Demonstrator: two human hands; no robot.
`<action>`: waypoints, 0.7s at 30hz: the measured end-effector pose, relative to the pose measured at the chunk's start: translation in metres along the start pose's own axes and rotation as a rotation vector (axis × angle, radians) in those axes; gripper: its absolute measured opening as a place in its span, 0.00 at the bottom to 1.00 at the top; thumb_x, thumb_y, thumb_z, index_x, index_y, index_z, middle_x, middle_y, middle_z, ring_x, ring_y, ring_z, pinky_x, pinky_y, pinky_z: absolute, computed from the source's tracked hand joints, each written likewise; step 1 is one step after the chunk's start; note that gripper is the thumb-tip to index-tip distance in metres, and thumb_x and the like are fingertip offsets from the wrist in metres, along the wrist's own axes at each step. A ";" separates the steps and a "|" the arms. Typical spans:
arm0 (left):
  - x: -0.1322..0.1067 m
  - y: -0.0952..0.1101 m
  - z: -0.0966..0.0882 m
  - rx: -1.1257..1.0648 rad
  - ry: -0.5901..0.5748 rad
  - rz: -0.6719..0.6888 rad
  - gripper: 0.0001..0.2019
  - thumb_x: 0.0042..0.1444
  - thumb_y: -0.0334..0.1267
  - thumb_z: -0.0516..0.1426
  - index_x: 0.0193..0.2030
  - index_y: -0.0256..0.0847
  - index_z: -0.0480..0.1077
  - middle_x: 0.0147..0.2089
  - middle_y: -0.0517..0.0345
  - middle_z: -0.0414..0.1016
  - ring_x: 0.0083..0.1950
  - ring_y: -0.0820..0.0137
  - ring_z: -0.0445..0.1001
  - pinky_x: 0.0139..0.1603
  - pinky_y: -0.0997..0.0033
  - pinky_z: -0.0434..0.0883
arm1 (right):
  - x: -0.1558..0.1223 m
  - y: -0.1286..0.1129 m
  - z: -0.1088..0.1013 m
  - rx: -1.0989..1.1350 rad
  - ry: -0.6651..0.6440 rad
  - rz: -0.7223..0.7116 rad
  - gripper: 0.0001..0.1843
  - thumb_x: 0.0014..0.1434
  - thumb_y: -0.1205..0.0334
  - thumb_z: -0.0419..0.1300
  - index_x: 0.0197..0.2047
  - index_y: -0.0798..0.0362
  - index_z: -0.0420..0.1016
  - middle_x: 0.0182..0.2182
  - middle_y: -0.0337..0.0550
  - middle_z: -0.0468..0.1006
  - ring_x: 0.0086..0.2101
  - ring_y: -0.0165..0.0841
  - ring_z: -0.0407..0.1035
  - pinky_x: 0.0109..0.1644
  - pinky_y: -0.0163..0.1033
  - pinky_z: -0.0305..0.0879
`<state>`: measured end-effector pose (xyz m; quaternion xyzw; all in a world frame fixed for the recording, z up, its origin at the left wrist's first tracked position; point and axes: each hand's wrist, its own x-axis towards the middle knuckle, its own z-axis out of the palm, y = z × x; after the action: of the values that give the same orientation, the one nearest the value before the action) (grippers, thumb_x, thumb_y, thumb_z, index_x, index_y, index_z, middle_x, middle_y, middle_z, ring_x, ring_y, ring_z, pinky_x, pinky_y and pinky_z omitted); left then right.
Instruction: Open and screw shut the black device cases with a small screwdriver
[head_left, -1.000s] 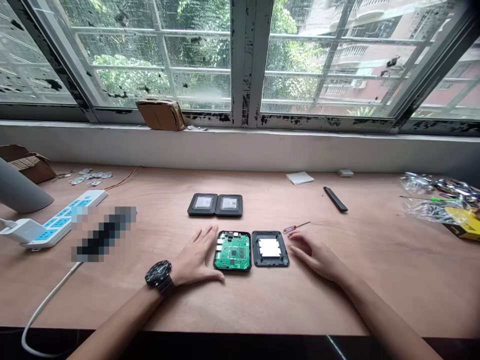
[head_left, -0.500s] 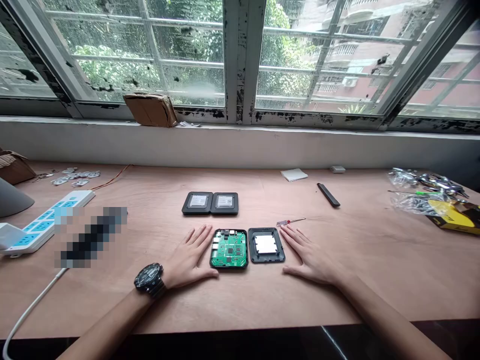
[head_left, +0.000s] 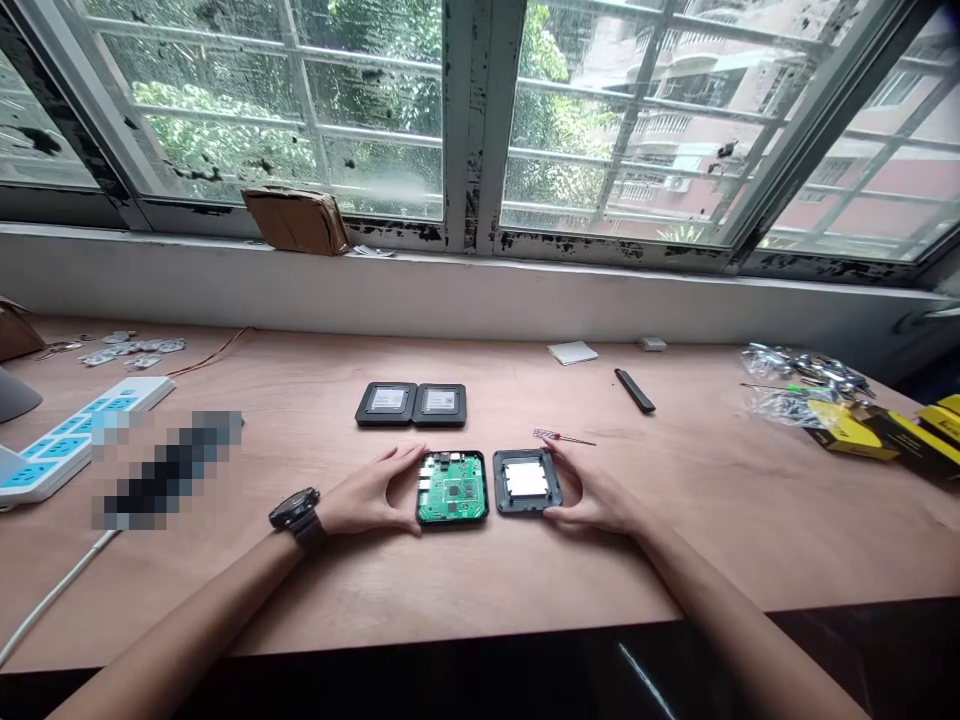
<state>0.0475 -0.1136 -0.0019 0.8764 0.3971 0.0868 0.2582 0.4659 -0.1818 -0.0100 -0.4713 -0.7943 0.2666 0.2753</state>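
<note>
A black case half with a green circuit board lies on the wooden table in front of me. My left hand, a black watch on its wrist, curls round the board's left edge, fingers above and thumb below. Beside the board lies a black cover with a white pad. My right hand cups that cover's right edge in the same way. A small red-handled screwdriver rests just beyond my right fingers.
Two closed black units sit side by side behind the open one. Further back are a black bar and a white pad. A power strip is at left; plastic bags and yellow boxes at right.
Both hands lay flat on the table beside the two parts. They have since drawn in and curled round the outer edges of the board half and the cover.
</note>
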 end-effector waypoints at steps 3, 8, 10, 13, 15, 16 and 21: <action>0.011 0.007 0.008 0.002 0.027 0.045 0.61 0.44 0.69 0.66 0.77 0.45 0.44 0.77 0.48 0.48 0.77 0.43 0.42 0.73 0.46 0.55 | -0.002 0.015 -0.003 0.206 0.119 -0.009 0.51 0.56 0.44 0.68 0.74 0.44 0.48 0.68 0.55 0.62 0.66 0.47 0.59 0.68 0.57 0.59; 0.018 0.010 0.012 0.002 0.003 0.113 0.60 0.47 0.68 0.65 0.78 0.41 0.42 0.77 0.46 0.46 0.77 0.43 0.42 0.74 0.46 0.54 | -0.002 0.035 -0.007 0.332 0.346 0.093 0.45 0.60 0.37 0.58 0.73 0.45 0.49 0.63 0.58 0.68 0.62 0.51 0.65 0.60 0.59 0.67; 0.018 0.005 0.004 -0.048 -0.012 0.144 0.54 0.54 0.66 0.62 0.77 0.42 0.43 0.78 0.47 0.45 0.77 0.46 0.46 0.75 0.48 0.53 | 0.001 0.032 -0.007 0.388 0.376 0.115 0.42 0.63 0.37 0.52 0.74 0.45 0.48 0.65 0.58 0.65 0.61 0.51 0.66 0.59 0.58 0.69; 0.019 -0.005 -0.012 -0.176 0.027 0.181 0.39 0.65 0.60 0.55 0.76 0.45 0.48 0.77 0.52 0.47 0.77 0.54 0.50 0.75 0.52 0.53 | 0.010 0.018 -0.002 0.497 0.343 0.122 0.38 0.66 0.40 0.47 0.74 0.44 0.48 0.67 0.55 0.63 0.61 0.51 0.67 0.58 0.58 0.70; 0.021 -0.009 -0.021 -0.203 0.064 0.168 0.37 0.66 0.59 0.54 0.76 0.46 0.50 0.77 0.53 0.48 0.77 0.56 0.50 0.75 0.51 0.54 | 0.021 0.007 0.002 0.529 0.300 0.098 0.38 0.65 0.39 0.47 0.74 0.44 0.51 0.67 0.54 0.64 0.60 0.51 0.68 0.58 0.59 0.69; 0.023 -0.009 -0.023 -0.184 0.071 0.155 0.39 0.64 0.60 0.56 0.75 0.46 0.51 0.77 0.53 0.48 0.77 0.55 0.49 0.75 0.51 0.54 | 0.028 0.001 0.004 0.524 0.277 0.077 0.38 0.65 0.38 0.48 0.73 0.44 0.53 0.66 0.53 0.65 0.59 0.51 0.69 0.59 0.59 0.69; 0.024 -0.010 -0.018 0.019 -0.011 0.163 0.49 0.53 0.67 0.63 0.75 0.46 0.52 0.77 0.48 0.46 0.78 0.48 0.43 0.75 0.44 0.48 | 0.068 -0.035 0.014 0.291 0.105 -0.106 0.41 0.59 0.37 0.62 0.70 0.44 0.63 0.65 0.51 0.67 0.61 0.50 0.66 0.65 0.58 0.62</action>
<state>0.0512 -0.0837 0.0068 0.9087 0.3238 0.0990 0.2442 0.4077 -0.1373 0.0169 -0.3972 -0.7557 0.3390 0.3953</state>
